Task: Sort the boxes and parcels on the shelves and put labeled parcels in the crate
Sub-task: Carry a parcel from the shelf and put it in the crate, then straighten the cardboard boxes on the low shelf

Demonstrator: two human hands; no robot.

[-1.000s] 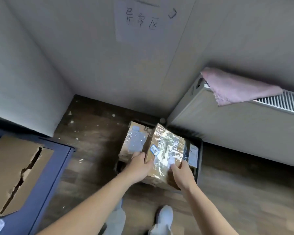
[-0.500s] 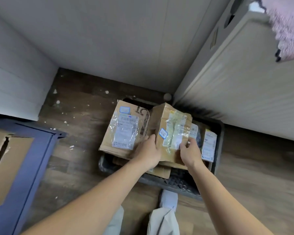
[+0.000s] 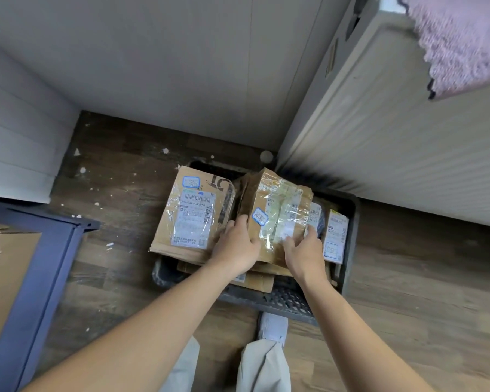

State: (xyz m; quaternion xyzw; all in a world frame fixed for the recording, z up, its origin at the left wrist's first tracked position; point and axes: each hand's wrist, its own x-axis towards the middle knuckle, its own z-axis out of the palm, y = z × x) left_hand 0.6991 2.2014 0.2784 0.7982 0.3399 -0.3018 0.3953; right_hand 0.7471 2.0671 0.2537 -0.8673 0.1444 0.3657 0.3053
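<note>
Blue-bordered sticker (image 3: 260,216) beside taped shipping label (image 3: 285,219) on box (image 3: 253,198)

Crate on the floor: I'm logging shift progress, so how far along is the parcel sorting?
Done: a flat labelled box and a small white-labelled parcel lie in the crate. In hand: left hand and right hand grip a taped box over that pile. Left: releasing it; torn cardboard sits on the blue shelf, and other shelves are out of view.
</note>
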